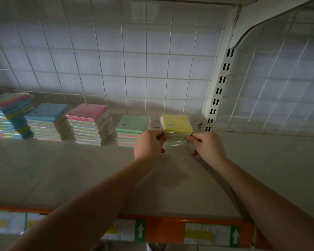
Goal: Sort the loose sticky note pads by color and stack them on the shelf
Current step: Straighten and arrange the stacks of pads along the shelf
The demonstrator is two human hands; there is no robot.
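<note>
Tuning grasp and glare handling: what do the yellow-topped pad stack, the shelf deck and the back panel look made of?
Yellow-topped stack: paper pads, matte top, seemingly in clear glossy film; highlights and wrinkles show on its front between left hand and right hand.
Shelf deck: smooth, pale, probably painted metal; soft sheen.
Back panel: white wire grid, likely coated metal.

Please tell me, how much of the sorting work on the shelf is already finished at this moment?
Four stacks already stand on the grey shelf: a mixed-colour stack, then blue-topped, pink-topped and green-topped stacks. In hand: the left hand and right hand grip the yellow-topped stack of wrapped pads from both sides. No loose pads are visible, so the remainder cannot be judged.
</note>
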